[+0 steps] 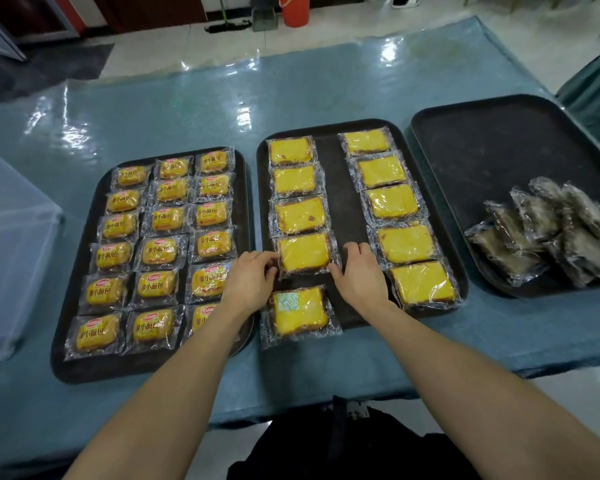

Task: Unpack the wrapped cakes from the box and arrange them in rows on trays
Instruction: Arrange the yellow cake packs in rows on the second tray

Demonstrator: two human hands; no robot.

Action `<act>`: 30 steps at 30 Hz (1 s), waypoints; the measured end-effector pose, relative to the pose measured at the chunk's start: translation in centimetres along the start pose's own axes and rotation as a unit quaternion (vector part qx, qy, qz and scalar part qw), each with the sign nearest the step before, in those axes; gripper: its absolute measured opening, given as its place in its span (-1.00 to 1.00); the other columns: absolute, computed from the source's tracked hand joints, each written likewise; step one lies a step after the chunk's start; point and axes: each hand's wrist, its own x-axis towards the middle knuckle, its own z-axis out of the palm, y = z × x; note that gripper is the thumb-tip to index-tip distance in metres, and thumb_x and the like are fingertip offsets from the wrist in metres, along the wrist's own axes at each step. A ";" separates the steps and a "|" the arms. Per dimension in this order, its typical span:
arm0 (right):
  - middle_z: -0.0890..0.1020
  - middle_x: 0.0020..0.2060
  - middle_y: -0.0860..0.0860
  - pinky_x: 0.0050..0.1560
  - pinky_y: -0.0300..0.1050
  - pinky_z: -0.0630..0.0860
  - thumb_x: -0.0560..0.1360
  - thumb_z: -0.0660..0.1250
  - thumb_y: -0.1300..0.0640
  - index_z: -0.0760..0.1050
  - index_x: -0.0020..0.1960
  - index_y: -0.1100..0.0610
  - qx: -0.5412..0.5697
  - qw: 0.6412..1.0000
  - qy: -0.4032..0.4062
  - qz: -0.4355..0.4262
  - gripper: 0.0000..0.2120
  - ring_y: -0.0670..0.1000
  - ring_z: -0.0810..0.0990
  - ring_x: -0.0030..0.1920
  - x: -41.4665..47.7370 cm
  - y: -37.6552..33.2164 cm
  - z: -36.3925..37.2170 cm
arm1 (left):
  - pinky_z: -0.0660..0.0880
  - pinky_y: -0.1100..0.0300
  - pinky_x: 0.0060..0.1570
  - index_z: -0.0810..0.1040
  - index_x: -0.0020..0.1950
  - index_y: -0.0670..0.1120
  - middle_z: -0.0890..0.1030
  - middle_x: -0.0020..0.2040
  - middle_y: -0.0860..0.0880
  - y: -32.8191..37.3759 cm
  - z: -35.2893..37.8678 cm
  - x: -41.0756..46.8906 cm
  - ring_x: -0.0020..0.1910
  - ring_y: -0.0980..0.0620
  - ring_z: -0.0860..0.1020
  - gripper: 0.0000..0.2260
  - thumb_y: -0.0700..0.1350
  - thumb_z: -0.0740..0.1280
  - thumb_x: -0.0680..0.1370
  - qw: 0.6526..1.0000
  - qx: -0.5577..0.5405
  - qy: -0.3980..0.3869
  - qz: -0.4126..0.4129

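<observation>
Squaring a yellow cake (pixel 303 252) at seven o'clock on the middle tray (pixel 340 202), my left hand (pixel 248 282) pinching its wrapper and my right hand (pixel 359 275) touching it with loose fingers, I judge the left tray (pixel 59 341) full, this tray lacking its centre row, and the heap of dark cakes (pixel 548 237) at three o'clock not yet arranged.

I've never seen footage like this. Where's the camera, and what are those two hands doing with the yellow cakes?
No machine: a person wears one camera on the head, looking down at their own arms. The blue table holds three black trays: left tray, small wrapped buns in rows; middle tray, yellow cakes in two columns; right tray, a pile of dark packets. The left hand and right hand touch opposite edges of one yellow cake; pinching or nudging, I cannot tell.
</observation>
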 end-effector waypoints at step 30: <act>0.69 -0.03 0.04 0.02 -0.02 0.60 0.64 0.41 0.07 0.53 0.13 0.06 0.316 0.931 -0.007 0.183 -0.88 0.07 0.69 -0.06 -9.1 -4.0 -1.2 | 0.62 0.05 0.21 0.52 0.52 0.02 0.67 0.15 0.10 3.9 -5.0 -6.1 0.12 0.09 0.64 -0.61 -0.10 0.42 0.68 0.990 -0.135 -0.027 0.042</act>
